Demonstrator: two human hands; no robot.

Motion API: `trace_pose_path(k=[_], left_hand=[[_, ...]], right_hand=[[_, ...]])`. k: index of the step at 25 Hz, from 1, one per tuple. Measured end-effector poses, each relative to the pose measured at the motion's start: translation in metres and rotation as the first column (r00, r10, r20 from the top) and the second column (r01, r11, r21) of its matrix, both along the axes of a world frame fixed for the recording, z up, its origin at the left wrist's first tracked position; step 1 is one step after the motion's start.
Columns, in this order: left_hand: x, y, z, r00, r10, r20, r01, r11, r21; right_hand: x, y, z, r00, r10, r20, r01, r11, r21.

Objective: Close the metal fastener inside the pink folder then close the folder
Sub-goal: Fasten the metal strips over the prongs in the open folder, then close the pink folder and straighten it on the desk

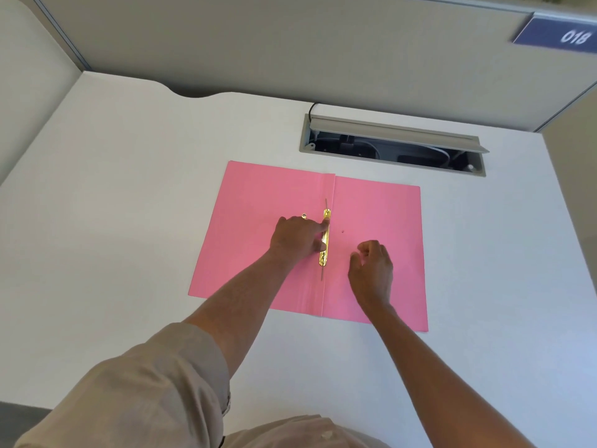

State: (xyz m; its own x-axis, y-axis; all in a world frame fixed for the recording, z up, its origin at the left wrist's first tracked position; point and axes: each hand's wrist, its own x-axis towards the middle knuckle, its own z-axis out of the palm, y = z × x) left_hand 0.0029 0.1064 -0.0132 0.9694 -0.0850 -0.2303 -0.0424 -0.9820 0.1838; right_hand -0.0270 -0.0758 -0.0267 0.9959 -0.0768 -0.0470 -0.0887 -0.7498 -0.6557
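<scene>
The pink folder (pixel 252 205) lies open and flat on the white desk. A gold metal fastener (pixel 325 244) runs along its centre fold, with thin prongs sticking out at both ends. My left hand (pixel 297 236) rests on the left flap, its fingertips pressing on the fastener bar. My right hand (pixel 371 270) hovers over the right flap just beside the fastener, fingers loosely curled and holding nothing.
The white desk (pixel 129 189) spreads out around the folder. Behind the folder is an open cable tray (pixel 391 147) with a raised grey lid. Grey partition walls (pixel 290 43) close off the back and sides; a blue sign reads 018 (pixel 562 35).
</scene>
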Motion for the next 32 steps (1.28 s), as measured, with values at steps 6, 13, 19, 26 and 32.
trace_pose_path(k=[6, 13, 19, 26, 32], left_hand=[[0.000, 0.002, 0.000, 1.000, -0.007, 0.013, 0.007, 0.999, -0.038], [-0.001, 0.013, -0.001, 0.999, -0.004, 0.038, 0.009, 0.992, -0.127], [-0.004, 0.024, -0.007, 0.998, 0.047, 0.051, -0.038, 0.984, -0.174], [-0.024, 0.064, -0.007, 0.945, 0.265, 0.194, -0.274, 0.962, 0.017], [-0.048, 0.109, -0.003, 0.759, 0.651, 0.032, -0.651, 0.755, 0.074]], right_hand=[[0.041, -0.027, -0.024, 0.956, 0.265, -0.121, -0.292, 0.891, -0.347], [0.039, -0.032, -0.041, 0.946, 0.307, -0.108, -0.323, 0.844, -0.429], [0.037, -0.031, -0.042, 0.946, 0.307, -0.106, -0.321, 0.831, -0.454], [0.036, -0.033, -0.041, 0.945, 0.311, -0.102, -0.320, 0.814, -0.485], [0.036, -0.033, -0.043, 0.942, 0.328, -0.072, -0.320, 0.809, -0.493]])
